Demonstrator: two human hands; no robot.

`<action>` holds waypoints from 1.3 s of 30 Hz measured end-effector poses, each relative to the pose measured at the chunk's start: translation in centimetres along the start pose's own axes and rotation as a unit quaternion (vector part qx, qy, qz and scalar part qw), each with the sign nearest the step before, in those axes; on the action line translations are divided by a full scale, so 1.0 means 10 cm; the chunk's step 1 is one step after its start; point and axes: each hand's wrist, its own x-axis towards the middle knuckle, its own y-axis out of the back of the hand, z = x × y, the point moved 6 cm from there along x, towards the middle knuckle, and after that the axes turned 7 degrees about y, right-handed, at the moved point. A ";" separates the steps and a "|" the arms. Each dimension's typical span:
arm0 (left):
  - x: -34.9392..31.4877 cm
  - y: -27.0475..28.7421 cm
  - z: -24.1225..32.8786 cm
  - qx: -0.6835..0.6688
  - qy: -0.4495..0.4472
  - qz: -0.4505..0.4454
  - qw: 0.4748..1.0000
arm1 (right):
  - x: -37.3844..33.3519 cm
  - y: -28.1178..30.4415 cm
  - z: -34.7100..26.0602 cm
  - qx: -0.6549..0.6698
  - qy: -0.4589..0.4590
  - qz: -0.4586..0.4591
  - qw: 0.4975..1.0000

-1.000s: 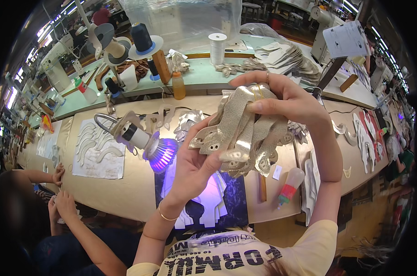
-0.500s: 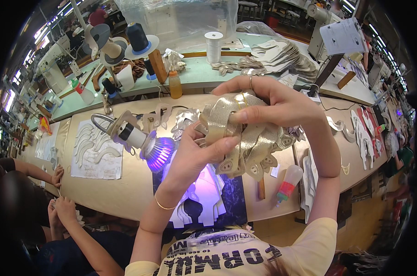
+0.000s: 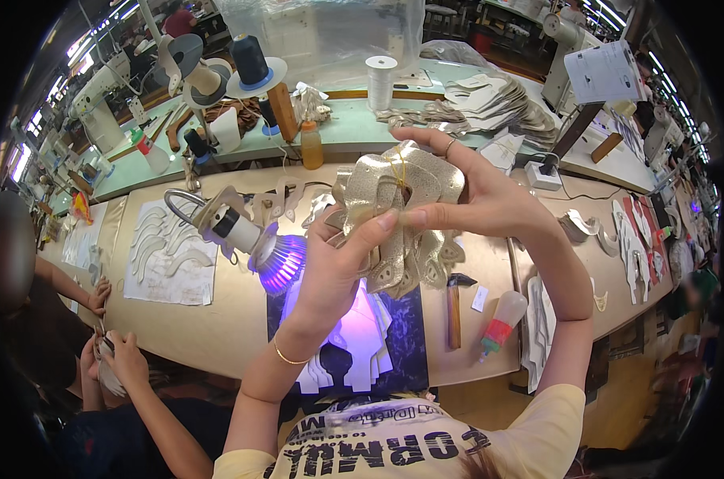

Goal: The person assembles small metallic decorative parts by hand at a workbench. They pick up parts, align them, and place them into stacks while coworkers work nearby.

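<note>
Shifted leftward since the earlier frame, toward the lit lamp, the bundle of metallic gold pieces has also been turned, so that its yellow tie is shown more plainly and the dark head of the hammer is uncovered. Held up just right of the lamp, above the table, the bundle is gripped from both sides. By the left hand, partly closed, its near left part is pinched, with the thumb laid on the front and the fingers curled behind. By the right hand, half open and arched, the opposite side is held, the thumb being pressed to the front and the fingers reaching over the far edge; the two thumb tips are brought close together. Below the lamp, white pieces are spread on a dark board. Well right of the lamp, a squeeze bottle is laid beside the hammer. Left of the lamp, curved strips are arranged on a white sheet. Beyond the lamp, an amber bottle is stood upright.
</note>
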 end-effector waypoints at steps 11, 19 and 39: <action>-0.01 0.07 0.00 0.061 -0.008 0.016 0.998 | 0.04 0.01 -0.03 -0.033 -0.016 -0.056 0.998; -0.03 0.05 0.00 0.031 0.035 -0.007 0.999 | 0.06 -0.01 -0.05 -0.024 -0.006 -0.101 0.995; 0.02 0.04 -0.05 0.066 0.100 -0.067 0.990 | -0.03 0.01 0.09 0.005 -0.068 -0.125 0.990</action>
